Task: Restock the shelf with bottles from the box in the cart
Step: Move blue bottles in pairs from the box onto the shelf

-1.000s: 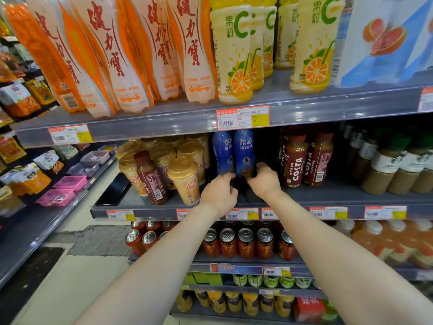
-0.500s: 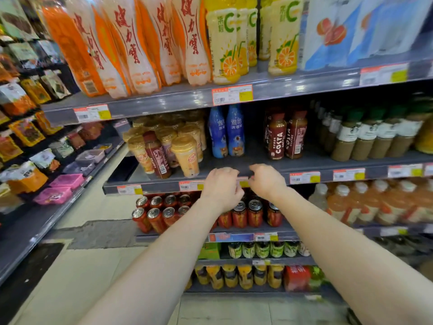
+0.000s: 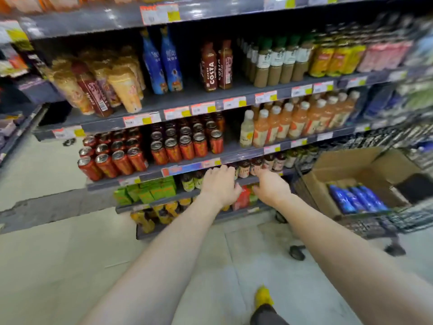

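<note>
Two blue bottles point(image 3: 162, 63) stand side by side on the grey shelf point(image 3: 178, 96), between tan cups and brown Costa bottles point(image 3: 216, 65). At the right, a cardboard box point(image 3: 349, 167) sits in the black wire cart point(image 3: 403, 219) and holds several more blue bottles point(image 3: 358, 198) lying flat. My left hand point(image 3: 219, 185) and my right hand point(image 3: 270, 186) hang in the air in front of the lower shelves, well below the shelved blue bottles. Both hands have relaxed fingers and hold nothing.
Red cans point(image 3: 150, 148) fill the shelf under the blue bottles, with orange drink bottles point(image 3: 297, 120) to their right. Green cartons point(image 3: 145, 191) and small jars sit lower. A cart wheel point(image 3: 297, 252) rests on the tiled floor. My yellow shoe point(image 3: 263, 297) shows at the bottom.
Both hands have let go of the two blue bottles and dropped away from the shelf. My view has swung down and right, bringing the cart and box into sight.
</note>
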A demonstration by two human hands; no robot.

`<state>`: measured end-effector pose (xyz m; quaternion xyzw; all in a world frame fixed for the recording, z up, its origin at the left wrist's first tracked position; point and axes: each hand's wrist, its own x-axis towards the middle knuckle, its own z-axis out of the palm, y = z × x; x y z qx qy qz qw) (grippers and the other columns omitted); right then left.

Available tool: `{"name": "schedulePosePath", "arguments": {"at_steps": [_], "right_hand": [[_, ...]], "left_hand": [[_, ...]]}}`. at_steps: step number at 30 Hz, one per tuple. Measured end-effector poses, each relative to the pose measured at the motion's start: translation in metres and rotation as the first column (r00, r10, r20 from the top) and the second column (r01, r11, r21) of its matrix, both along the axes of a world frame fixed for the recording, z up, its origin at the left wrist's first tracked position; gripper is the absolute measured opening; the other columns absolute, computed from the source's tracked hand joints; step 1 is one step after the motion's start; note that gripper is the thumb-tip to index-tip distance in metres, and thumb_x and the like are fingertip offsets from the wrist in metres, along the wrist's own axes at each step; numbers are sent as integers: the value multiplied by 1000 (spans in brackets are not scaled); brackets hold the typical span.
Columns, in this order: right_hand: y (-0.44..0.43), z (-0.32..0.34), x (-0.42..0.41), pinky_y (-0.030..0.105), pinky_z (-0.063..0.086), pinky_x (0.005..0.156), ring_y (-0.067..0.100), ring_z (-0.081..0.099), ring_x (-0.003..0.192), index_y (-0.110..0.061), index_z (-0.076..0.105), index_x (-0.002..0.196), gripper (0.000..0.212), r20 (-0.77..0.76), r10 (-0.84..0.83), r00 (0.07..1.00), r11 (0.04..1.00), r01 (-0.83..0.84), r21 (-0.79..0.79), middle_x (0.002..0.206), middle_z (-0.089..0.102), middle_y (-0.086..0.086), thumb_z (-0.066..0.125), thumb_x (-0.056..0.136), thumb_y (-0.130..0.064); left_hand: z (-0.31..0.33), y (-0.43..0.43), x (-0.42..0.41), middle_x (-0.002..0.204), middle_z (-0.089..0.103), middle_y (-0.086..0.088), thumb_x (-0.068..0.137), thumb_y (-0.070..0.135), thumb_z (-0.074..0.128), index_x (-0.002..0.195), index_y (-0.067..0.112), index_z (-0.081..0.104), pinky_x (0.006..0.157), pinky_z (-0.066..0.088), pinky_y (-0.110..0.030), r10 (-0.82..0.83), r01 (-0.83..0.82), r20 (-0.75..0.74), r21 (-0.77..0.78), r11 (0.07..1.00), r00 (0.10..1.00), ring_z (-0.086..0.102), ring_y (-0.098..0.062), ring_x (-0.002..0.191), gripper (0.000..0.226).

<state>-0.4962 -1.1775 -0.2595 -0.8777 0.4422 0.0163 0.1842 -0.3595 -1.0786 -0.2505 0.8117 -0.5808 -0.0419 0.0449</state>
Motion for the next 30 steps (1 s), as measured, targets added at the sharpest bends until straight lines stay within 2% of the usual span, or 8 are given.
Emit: {"name": "schedulePosePath", "arguments": {"at_steps": [2,5,11,16,18,22,26,30], "right_hand": [[-2,-6,-37,41,55,87,28,59,118,-21,52,139,50,-14,-36,999,999,36,10,135,58,7,57,91,-27],[-13,-12,-96,42,46,105,25,43,138,-16,39,151,59,-44,-73,996,996,75,44,151,44,7,52,96,-31],[-60,-21,-228,37,47,98,28,54,126,-16,49,141,50,5,-218,976,974,218,66,139,54,9,54,93,-30],[-121,-30,-347,39,51,91,31,61,116,-16,60,124,38,-86,-318,944,943,324,72,124,64,10,55,88,-28],[-140,-32,-384,40,50,92,33,61,115,-18,59,126,39,-94,-331,939,939,338,61,125,64,12,55,88,-24],[-170,-27,-430,39,48,95,33,57,121,-16,54,136,47,-66,-310,949,947,314,64,133,60,11,51,90,-16],[-210,-32,-454,35,40,103,29,52,128,-15,56,132,36,-54,-322,945,942,325,86,134,60,8,45,99,-24],[-255,-36,-462,31,33,108,26,46,135,-13,54,137,40,-60,-304,951,950,307,63,140,57,11,43,102,-29]], "left_hand": [[-7,-9,-32,121,61,-16,94,42,51,119,12,58,91,47,-43,-7,8,-19,27,1000,1000,61,-38,113,40],[-16,-31,-81,126,61,-14,92,45,51,127,12,57,97,49,-43,-35,39,-70,53,998,997,60,-36,118,48],[-31,-106,-197,130,60,-13,96,47,49,132,15,55,93,51,-45,-142,149,-79,98,984,987,60,-35,117,48],[-46,-179,-302,126,60,-12,98,45,47,132,15,56,86,54,-42,-182,195,-92,152,969,979,62,-32,110,46],[-47,-202,-338,124,61,-13,98,47,48,130,13,55,86,55,-43,-193,202,-64,193,960,979,63,-33,109,46],[-50,-239,-387,123,60,-13,98,47,48,127,13,55,89,51,-43,-192,193,-31,249,949,981,62,-35,111,45],[-59,-273,-406,124,59,-13,99,45,47,128,14,54,91,50,-43,-194,185,2,280,942,981,61,-34,112,43],[-71,-317,-410,124,59,-12,101,43,47,129,15,52,90,47,-43,-176,161,22,308,938,984,61,-34,113,40]]}}
